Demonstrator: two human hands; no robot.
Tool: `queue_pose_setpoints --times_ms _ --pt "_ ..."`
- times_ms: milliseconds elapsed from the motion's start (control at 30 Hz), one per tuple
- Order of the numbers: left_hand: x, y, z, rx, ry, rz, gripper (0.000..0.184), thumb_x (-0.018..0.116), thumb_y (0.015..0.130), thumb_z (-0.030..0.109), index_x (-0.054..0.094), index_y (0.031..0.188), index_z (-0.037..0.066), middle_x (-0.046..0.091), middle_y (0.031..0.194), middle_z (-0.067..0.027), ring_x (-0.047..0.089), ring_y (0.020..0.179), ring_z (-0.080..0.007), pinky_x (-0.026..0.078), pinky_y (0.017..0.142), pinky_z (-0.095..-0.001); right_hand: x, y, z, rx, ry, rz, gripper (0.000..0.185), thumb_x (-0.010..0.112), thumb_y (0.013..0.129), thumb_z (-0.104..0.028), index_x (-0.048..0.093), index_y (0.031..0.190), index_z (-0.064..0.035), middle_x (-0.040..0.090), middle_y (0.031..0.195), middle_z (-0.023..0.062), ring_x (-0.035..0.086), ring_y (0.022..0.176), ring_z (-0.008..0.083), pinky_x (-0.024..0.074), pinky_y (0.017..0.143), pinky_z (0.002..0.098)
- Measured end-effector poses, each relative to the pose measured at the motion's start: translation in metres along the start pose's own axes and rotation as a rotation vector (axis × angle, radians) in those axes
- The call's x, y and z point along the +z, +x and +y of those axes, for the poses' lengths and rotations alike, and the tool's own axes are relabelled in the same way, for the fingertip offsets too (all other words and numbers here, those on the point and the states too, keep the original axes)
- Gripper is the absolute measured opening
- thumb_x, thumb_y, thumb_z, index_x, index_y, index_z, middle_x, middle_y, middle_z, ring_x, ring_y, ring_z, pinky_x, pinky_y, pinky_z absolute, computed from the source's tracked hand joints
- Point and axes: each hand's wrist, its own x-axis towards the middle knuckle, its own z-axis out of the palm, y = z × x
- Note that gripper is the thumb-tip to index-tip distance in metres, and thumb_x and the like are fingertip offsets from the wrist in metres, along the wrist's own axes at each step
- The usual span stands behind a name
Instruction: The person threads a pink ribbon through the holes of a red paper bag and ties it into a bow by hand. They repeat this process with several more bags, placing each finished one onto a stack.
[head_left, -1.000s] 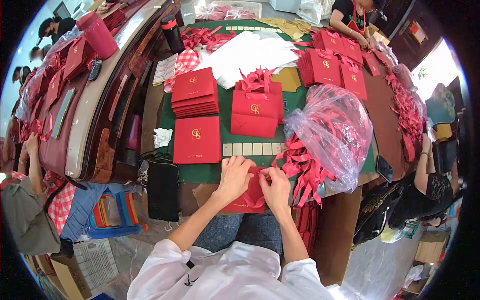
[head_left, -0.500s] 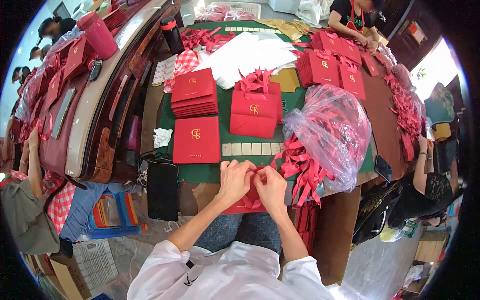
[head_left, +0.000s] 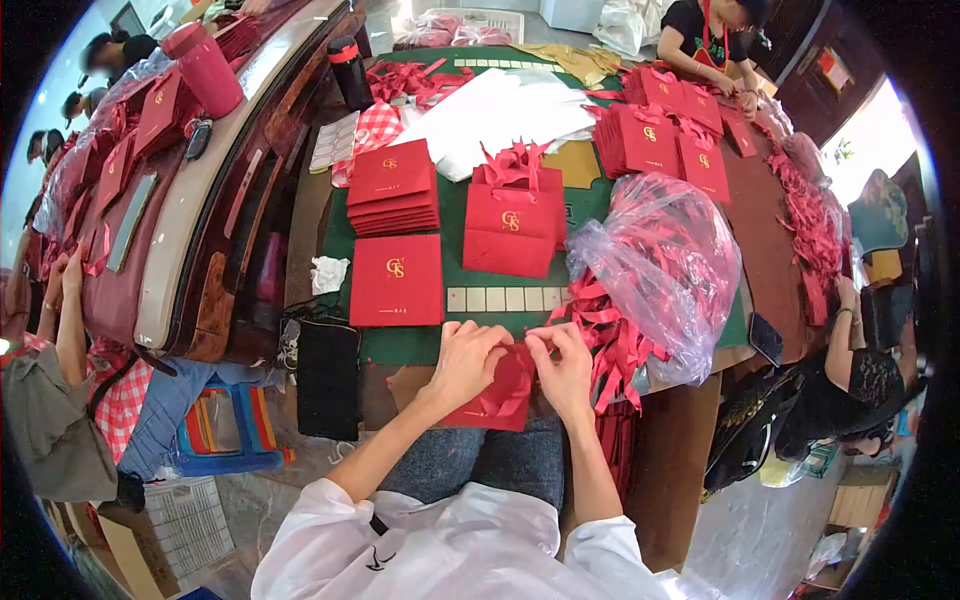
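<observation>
Head view, lower centre of the frame: a red bag (head_left: pixel 517 380) lies at the near edge of the counter (head_left: pixel 400 346), just above the person's lap. The left hand (head_left: pixel 468 360) appears clamped on its top edge between thumb and fingers; the right hand (head_left: pixel 563 368) has thumb and fingertips close together beside it, what they pinch being hidden. The step in hand looks like fingertip work at the bag's mouth, which seems to call for a steady left grip and a fine right one. Its flat, smooth card probably creases if pressed; the ribbon (head_left: pixel 502 408) across it is soft and satiny. Left of centre is a squared stack (head_left: pixel 392 190) of flat red pieces with gold lettering; at centre stands a boxy upright bag (head_left: pixel 510 225). Right of centre, a crinkled, bulging clear plastic sack (head_left: pixel 665 270) spills loose ribbons (head_left: pixel 605 345) near the right hand.
</observation>
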Motion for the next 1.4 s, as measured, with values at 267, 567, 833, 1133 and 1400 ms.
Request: queue_pose_setpoints --times_ms 267,567,833,1133,1400 --pt "-0.004 -0.006 0.004 0.262 0.163 0.046 0.015 0.068 0.079 0.009 0.069 0.094 0.014 0.068 0.087 0.0007 0.057 0.084 -0.0199 0.036 0.086 -0.0376 -0.014 0.011 0.02 0.087 -0.051 -0.439 0.018 0.068 0.09 -0.016 0.071 0.086 0.0011 0.062 0.073 0.0041 0.059 0.067 0.0154 0.0457 0.062 0.0281" --pt "0.0 -0.005 0.003 0.354 0.147 0.105 0.016 0.065 0.079 0.01 0.07 0.094 0.013 0.067 0.089 0.0008 0.057 0.086 -0.0192 0.036 0.087 -0.0367 0.001 0.02 0.045 0.435 0.307 -0.546 0.017 0.065 0.091 -0.012 0.07 0.087 0.0036 0.063 0.076 -0.0028 0.054 0.071 0.004 0.0432 0.062 0.0237" --pt "-0.001 -0.011 0.008 0.204 0.049 0.062 0.014 0.068 0.081 0.008 0.069 0.093 0.014 0.066 0.089 -0.002 0.058 0.086 -0.0219 0.037 0.087 -0.0378 0.012 0.031 0.056 0.31 0.187 -0.126 0.023 0.066 0.089 -0.021 0.071 0.091 0.0015 0.066 0.076 0.0073 0.06 0.068 0.0133 0.0474 0.065 0.0308" --pt "0.014 -0.013 -0.008 0.172 0.089 0.241 0.017 0.066 0.08 0.004 0.068 0.096 0.008 0.061 0.091 -0.0081 0.058 0.089 -0.0267 0.041 0.084 -0.0402 0.013 0.016 0.021 0.13 0.136 -0.144 0.015 0.07 0.09 -0.015 0.072 0.093 -0.001 0.063 0.08 0.0089 0.06 0.068 0.0152 0.0475 0.063 0.0284" --pt "0.009 -0.019 0.0 0.233 0.118 0.192 0.018 0.066 0.08 0.005 0.068 0.097 0.009 0.061 0.096 -0.0074 0.059 0.094 -0.0266 0.042 0.088 -0.0407 0.028 0.013 0.025 0.229 0.529 -0.347 0.018 0.068 0.094 -0.017 0.071 0.096 0.0007 0.067 0.084 0.0029 0.061 0.076 0.0078 0.0495 0.069 0.0246"
